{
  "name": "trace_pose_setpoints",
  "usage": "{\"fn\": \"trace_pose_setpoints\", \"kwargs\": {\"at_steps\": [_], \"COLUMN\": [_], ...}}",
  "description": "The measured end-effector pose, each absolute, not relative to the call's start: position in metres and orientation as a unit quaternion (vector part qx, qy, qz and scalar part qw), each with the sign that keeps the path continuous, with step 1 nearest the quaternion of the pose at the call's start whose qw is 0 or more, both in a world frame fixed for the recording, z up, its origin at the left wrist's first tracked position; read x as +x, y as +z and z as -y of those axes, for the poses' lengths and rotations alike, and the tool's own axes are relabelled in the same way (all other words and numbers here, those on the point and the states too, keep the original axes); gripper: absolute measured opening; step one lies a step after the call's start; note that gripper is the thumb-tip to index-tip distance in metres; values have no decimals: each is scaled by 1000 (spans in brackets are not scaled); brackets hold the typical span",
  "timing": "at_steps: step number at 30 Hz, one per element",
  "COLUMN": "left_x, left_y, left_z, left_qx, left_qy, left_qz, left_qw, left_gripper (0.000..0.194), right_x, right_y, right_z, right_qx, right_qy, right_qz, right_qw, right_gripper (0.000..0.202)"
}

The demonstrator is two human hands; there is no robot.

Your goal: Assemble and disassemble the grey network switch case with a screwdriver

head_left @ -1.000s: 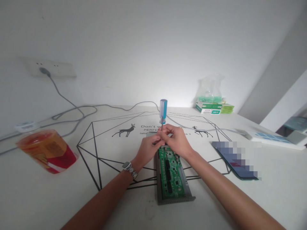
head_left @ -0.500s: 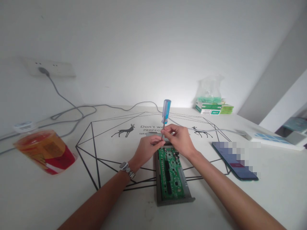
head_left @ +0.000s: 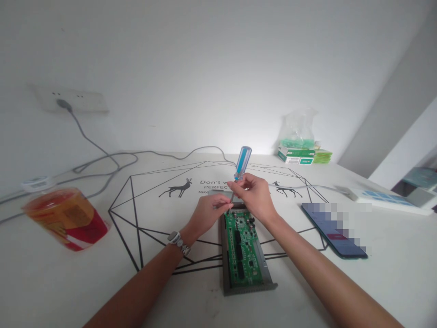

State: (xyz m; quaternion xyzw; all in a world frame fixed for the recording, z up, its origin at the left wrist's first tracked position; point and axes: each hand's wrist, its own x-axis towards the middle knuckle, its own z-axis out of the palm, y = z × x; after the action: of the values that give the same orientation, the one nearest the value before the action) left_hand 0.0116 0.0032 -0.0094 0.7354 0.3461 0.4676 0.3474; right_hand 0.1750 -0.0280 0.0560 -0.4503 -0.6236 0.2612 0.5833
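My right hand (head_left: 254, 195) pinches the metal shaft of a screwdriver (head_left: 243, 161) just below its clear and blue handle. The screwdriver leans, handle up and to the right. Fingertips of my left hand (head_left: 212, 210), closed together, meet at the screwdriver's lower end; whatever lies between them is too small to make out. Under both hands is a green circuit board (head_left: 244, 253) with black chips, seated in an open grey metal case (head_left: 251, 289). The far end of the case is partly hidden by my hands.
A red and orange plastic container (head_left: 70, 218) stands at the left, with a white lid-like piece (head_left: 37, 183) behind it. A phone (head_left: 334, 230) lies at the right, near a white power strip (head_left: 392, 200). Small boxes (head_left: 296, 155) and a grey cable (head_left: 150, 151) are at the back.
The screwdriver has gone from nearly upright to leaning right, and the blue part of its handle has turned. My right hand has shifted slightly; my left hand stays at the tip.
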Motion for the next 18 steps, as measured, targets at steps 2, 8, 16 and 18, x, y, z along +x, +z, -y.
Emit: {"fn": "trace_pose_setpoints", "kwargs": {"at_steps": [2,8,16,18], "left_x": [12,11,6,5], "left_y": [-10,-12,-5,-3], "left_z": [-3,-5,-4,-4], "left_qx": [738,741,807,818], "left_qy": [472,471,396,385], "left_qz": [-348,-354,-285,-284], "left_qw": [334,321,333,320], "left_gripper": [16,18,22,24], "right_x": [174,172,170,170], "right_y": [56,58,57,55], "right_z": [27,28,32,32], "right_qx": [-449,-444,-414,-412], "right_qy": [273,303,324,340], "right_qz": [606,594,636,636], "right_qw": [597,599,564,557], "right_gripper": [31,31,30,32]}}
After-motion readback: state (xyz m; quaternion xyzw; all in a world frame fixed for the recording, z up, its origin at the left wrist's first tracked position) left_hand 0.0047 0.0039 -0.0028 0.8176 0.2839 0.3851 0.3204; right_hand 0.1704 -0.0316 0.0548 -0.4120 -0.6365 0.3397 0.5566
